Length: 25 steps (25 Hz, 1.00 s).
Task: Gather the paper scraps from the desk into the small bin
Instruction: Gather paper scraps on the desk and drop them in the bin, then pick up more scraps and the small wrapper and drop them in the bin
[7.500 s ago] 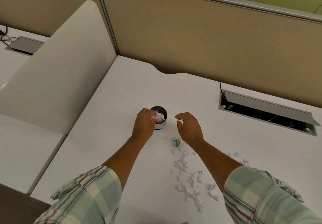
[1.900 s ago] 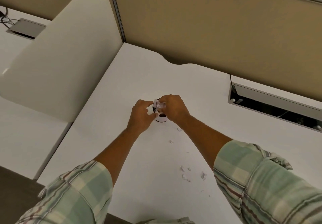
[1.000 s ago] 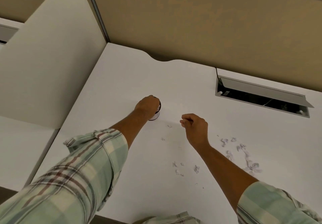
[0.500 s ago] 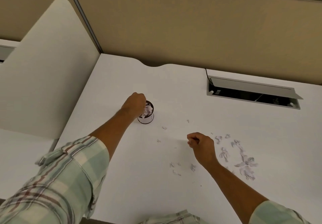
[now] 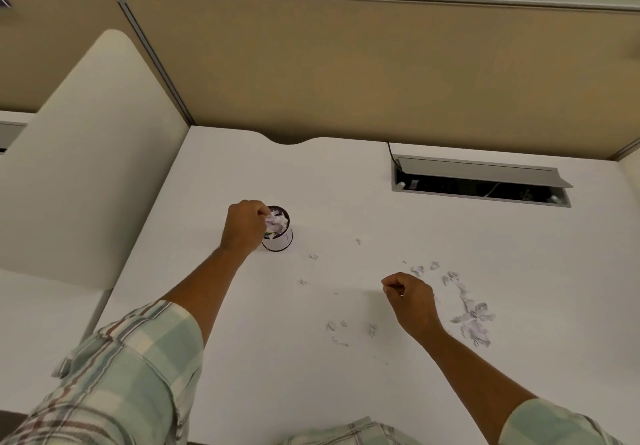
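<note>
A small round bin (image 5: pixel 281 242) with a dark rim stands on the white desk (image 5: pixel 311 385), stuffed with crumpled white paper (image 5: pixel 276 222). My left hand (image 5: pixel 244 224) is at its left rim, fingers curled and pressing on that paper. My right hand (image 5: pixel 410 301) hovers low over the desk to the right, fingers curled in a loose fist; whether it holds a scrap is hidden. A cluster of paper scraps (image 5: pixel 471 318) lies just right of it. Tiny loose scraps (image 5: pixel 337 332) are scattered between the hands.
A beige partition wall (image 5: pixel 346 74) closes the back of the desk. An open cable tray with a grey flap (image 5: pixel 481 179) is set into the desk at the back right. A white side divider (image 5: pixel 83 153) rises on the left.
My right hand has left the bin and moved right and toward me, beside the scrap cluster. My left hand stays at the bin's rim. The camera has tilted up a little.
</note>
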### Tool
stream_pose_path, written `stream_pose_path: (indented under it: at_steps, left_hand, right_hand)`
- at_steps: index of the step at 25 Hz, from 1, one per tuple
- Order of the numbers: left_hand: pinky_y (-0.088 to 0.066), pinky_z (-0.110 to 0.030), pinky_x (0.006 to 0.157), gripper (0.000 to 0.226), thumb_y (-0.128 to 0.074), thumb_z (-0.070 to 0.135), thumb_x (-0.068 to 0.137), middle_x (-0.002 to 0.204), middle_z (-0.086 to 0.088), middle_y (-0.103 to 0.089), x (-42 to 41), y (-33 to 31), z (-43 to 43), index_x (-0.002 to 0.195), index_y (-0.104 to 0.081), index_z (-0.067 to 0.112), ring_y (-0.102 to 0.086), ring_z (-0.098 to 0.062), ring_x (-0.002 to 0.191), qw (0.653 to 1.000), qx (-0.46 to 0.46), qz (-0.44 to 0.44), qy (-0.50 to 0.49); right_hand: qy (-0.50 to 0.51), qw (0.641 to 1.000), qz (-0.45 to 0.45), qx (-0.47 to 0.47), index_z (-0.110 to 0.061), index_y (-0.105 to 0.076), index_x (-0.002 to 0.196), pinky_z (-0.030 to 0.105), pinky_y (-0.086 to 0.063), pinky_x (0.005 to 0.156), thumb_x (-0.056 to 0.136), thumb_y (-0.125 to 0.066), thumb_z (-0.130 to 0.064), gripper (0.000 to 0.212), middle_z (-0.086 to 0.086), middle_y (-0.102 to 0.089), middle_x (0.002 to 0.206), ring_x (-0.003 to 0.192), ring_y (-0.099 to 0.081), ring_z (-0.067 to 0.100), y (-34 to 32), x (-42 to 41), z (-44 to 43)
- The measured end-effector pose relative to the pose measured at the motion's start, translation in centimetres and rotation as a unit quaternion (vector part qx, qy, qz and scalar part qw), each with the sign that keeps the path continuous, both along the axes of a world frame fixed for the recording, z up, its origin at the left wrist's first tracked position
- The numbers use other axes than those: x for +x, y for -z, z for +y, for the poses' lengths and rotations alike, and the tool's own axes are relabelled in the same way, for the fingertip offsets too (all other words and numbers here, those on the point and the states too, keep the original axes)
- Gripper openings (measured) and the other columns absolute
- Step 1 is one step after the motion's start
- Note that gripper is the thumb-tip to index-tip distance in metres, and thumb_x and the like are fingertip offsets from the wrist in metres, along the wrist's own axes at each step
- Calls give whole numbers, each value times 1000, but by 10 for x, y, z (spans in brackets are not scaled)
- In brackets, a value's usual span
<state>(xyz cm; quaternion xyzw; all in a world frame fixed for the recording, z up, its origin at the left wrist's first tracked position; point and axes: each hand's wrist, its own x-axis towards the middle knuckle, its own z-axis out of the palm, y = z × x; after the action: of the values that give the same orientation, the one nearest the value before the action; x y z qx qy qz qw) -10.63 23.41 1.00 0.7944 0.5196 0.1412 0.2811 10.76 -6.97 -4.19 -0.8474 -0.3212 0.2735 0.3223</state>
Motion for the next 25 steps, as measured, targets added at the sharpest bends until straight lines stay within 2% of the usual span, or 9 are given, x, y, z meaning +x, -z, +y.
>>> stream_pose_path:
  at_steps: [3,5,8,11,13,15,17,19,25]
  left_hand:
    - [-46,-22,74,26,-54,-5,86,89,-6,-78,0,-4,-9,85,-77,7,-68,-18,82,998,5,-45,-33]
    - [-50,-22,75,18,-58,2,89,87,-3,-76,2,-5,-19,87,-75,9,-67,-16,80,996,46,-75,-25]
    - [-41,1,80,14,-61,10,93,92,8,-71,12,-3,-48,96,-75,13,-61,-2,84,988,100,-119,11]
    - [-44,0,80,13,-64,10,93,93,11,-70,26,11,-87,99,-75,14,-61,1,84,985,91,-133,64]
    - [-54,-20,82,13,-66,8,92,96,2,-73,29,28,-110,101,-75,12,-63,-6,82,989,50,-113,80]
    - [-54,-38,91,24,-68,12,92,113,-6,-71,28,46,-127,116,-70,9,-65,-18,96,995,-17,-60,72]
    - [-43,-42,110,45,-66,22,95,142,-13,-56,24,62,-135,137,-57,8,-54,-28,129,993,-75,40,76]
    - [-30,-44,121,62,-62,31,98,161,-15,-32,22,73,-143,150,-40,7,-30,-30,149,984,-119,111,74]
    - [-17,-44,126,72,-50,42,102,170,-9,-6,30,94,-198,158,-21,8,-1,-28,157,964,-142,187,122]
  right_hand:
    - [20,1000,-14,5,-18,-75,96,14,-49,77,92,-65,-6,16,-11,-73,90,85,-67,2,0,16,-20]
    - [50,998,-25,7,-17,-75,97,17,-49,78,92,-64,-5,17,-8,-73,91,84,-66,5,0,30,-35]
    - [109,993,-54,-11,-13,-75,101,20,-45,83,93,-60,-5,19,1,-75,100,91,-67,15,1,62,-57]
    - [147,985,-65,-65,-8,-72,112,29,-46,94,94,-56,-4,25,11,-71,113,108,-66,28,2,103,-81]
    - [163,979,-53,-108,-7,-68,119,33,-46,97,94,-55,-3,29,16,-67,119,112,-64,31,4,128,-97]
    - [169,974,-30,-148,-9,-64,126,33,-49,96,95,-56,-6,32,20,-62,123,113,-64,33,5,146,-111]
    - [141,971,-11,-191,-11,-57,134,41,-53,99,97,-57,-13,37,22,-55,129,116,-62,37,8,154,-120]
    - [92,968,-12,-235,-13,-51,141,49,-53,100,99,-55,-21,43,22,-47,135,120,-58,41,12,151,-125]
    - [-60,957,-71,-274,-20,-45,139,46,-54,89,100,-50,-29,41,14,-40,130,116,-50,39,23,122,-131]
